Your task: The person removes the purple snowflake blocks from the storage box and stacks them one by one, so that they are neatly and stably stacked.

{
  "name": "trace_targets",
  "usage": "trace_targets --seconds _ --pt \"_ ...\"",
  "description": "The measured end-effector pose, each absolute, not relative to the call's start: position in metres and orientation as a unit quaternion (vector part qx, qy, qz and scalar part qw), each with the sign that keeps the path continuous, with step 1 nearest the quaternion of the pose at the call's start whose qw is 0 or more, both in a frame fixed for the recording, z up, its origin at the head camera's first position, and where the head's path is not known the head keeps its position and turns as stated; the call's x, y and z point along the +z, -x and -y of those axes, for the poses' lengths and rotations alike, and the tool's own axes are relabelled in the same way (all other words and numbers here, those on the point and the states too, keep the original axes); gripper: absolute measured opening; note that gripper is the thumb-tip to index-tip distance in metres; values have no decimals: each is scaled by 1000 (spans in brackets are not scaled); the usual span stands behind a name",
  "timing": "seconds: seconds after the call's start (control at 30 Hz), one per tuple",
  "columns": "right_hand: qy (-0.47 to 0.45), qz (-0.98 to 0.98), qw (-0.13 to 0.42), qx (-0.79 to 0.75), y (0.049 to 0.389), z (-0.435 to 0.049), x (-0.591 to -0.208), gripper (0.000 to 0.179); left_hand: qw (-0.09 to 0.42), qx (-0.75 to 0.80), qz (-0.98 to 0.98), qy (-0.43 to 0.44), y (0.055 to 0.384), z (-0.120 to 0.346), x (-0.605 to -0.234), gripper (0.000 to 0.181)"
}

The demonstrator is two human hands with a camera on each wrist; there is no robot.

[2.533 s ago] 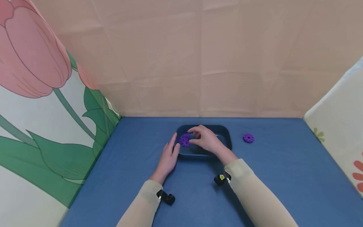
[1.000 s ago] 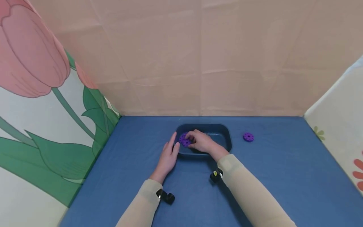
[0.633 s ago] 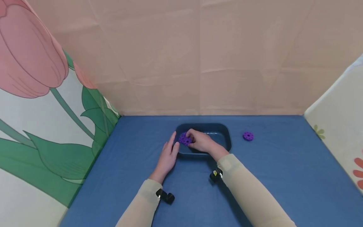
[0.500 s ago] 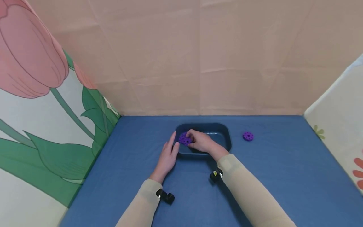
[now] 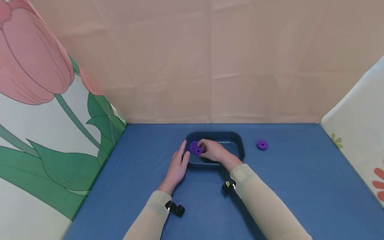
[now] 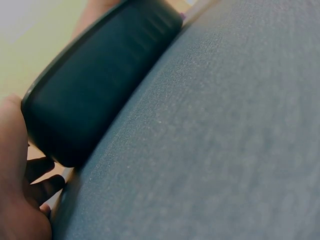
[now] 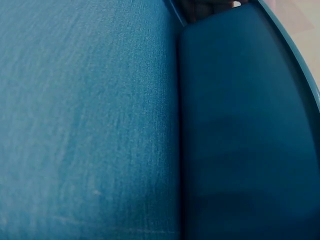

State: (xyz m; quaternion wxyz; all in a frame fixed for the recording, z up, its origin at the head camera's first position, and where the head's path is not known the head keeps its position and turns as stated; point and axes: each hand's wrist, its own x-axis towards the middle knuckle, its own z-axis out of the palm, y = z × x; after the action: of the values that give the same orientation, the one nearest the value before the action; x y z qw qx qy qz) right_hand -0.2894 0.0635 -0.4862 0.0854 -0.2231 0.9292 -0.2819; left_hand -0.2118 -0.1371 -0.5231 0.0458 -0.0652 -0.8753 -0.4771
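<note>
In the head view a dark blue rectangular tray (image 5: 237, 145) sits near the back of the blue table. Two purple toothed discs with holes, like toy gears, lie overlapping at its left end. My right hand (image 5: 213, 150) reaches over the front rim, its curled fingers and thumb pinching the nearer purple disc (image 5: 198, 151); the other purple disc (image 5: 193, 146) is just behind it. My left hand (image 5: 176, 169) rests with fairly straight fingers against the tray's left end. The left wrist view shows left-hand fingers (image 6: 44, 186) at the tray corner.
A third purple disc (image 5: 262, 145) lies on the blue table (image 5: 288, 180), right of the tray. A beige cloth wall (image 5: 211, 83) rises behind the table. Printed cloths flank both sides, the left with a large tulip.
My right hand has come left and slightly down inside the tray, from parted fingers beside the purple discs to a pinch on the nearer one. My left hand stays at the tray's end.
</note>
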Motion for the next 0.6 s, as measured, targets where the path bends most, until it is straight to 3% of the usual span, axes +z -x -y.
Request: trace_targets --seconds 0.6 --pt "200 -942 39 -268 287 -75 -477 42 44 -473 878 66 211 137 -521 53"
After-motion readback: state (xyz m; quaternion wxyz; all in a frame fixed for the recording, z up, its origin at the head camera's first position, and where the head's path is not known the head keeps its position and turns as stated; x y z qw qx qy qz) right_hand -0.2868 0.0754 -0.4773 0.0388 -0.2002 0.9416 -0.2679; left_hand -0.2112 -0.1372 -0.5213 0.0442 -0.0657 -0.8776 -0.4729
